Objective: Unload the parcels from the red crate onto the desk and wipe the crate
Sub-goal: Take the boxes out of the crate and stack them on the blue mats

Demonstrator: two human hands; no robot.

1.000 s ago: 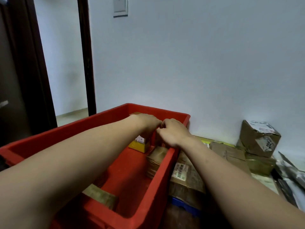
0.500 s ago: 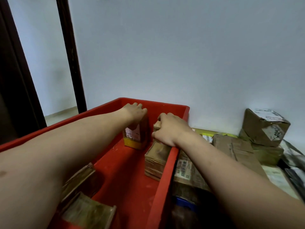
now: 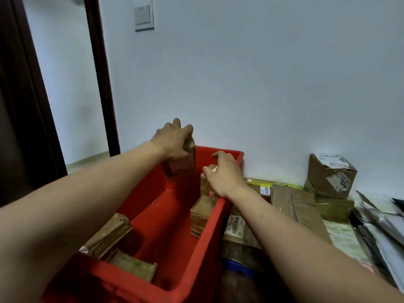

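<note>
Gripped only at its top by the left hand [image 3: 172, 141], the box [image 3: 182, 166] may slip into the crate [image 3: 215, 232]; the right hand [image 3: 225, 178] curls onto a parcel [image 3: 206, 186], hold uncertain.

place: plain room, taken for a parcel-sorting corner | shown by: light switch [image 3: 143, 15] set upper left; dark door frame [image 3: 99, 73] seen at left; labelled cardboard parcels [image 3: 331, 176] and grey mailer bags [image 3: 380, 228] heaped lower right; red crate [image 3: 208, 256] placed lower centre

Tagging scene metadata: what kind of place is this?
Likely a room in a home or small office, used for sorting post: painted wall with a light switch, a dark door frame, and taped cardboard parcels piled beside a red crate.
</note>
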